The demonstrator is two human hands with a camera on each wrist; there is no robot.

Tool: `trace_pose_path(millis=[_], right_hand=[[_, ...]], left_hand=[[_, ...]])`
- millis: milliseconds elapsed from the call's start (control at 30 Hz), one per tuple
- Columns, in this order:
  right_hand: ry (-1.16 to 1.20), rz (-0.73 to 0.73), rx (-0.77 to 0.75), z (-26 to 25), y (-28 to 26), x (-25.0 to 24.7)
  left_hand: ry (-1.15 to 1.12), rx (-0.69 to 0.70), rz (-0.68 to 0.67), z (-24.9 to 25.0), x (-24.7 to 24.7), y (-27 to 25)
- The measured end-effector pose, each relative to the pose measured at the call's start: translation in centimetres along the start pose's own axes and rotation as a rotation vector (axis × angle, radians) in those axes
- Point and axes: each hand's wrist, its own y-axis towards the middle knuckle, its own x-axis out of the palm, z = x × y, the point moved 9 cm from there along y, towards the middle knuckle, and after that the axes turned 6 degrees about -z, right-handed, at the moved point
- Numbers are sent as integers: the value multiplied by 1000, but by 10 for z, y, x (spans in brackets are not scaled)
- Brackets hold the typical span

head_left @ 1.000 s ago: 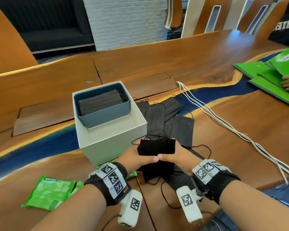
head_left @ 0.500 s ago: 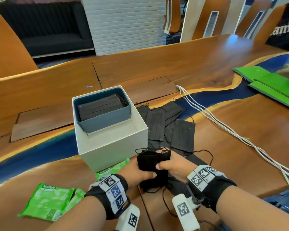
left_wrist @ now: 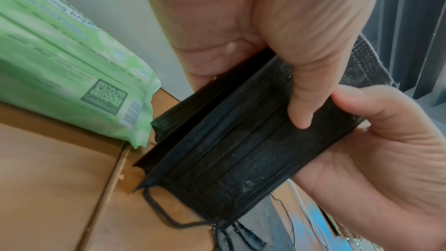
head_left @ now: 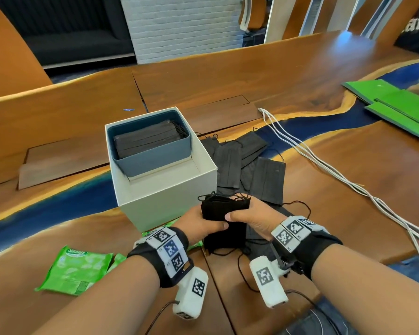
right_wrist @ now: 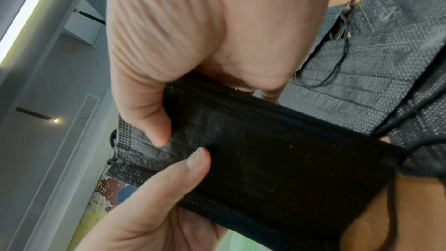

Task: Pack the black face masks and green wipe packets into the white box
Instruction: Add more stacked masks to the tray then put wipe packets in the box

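Both hands grip a small stack of black face masks just right of the white box's near corner. My left hand holds its left side, thumb on the front. My right hand holds the right side, thumb on top. The stack stands on edge above the table. The white box holds a blue tray filled with black masks. More loose black masks lie spread to the right of the box. A green wipe packet lies at the near left; another sits by the box.
White cords run diagonally across the wooden table at the right. Green folders lie at the far right. Black mask ear loops trail on the table under my hands.
The held mask stack has been gathered narrower between both hands and stays beside the box. The view has shifted, and the other person's hand on the green folders is out of sight.
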Motion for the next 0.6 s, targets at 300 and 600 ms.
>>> trace_pose_path(millis=[300, 600], right_hand=[[-195, 74, -25, -4, -18, -34], [-738, 458, 741, 51, -86, -159]], left_hand=[[-70, -8, 124, 9, -13, -4], [-564, 43, 145, 33, -23, -4]])
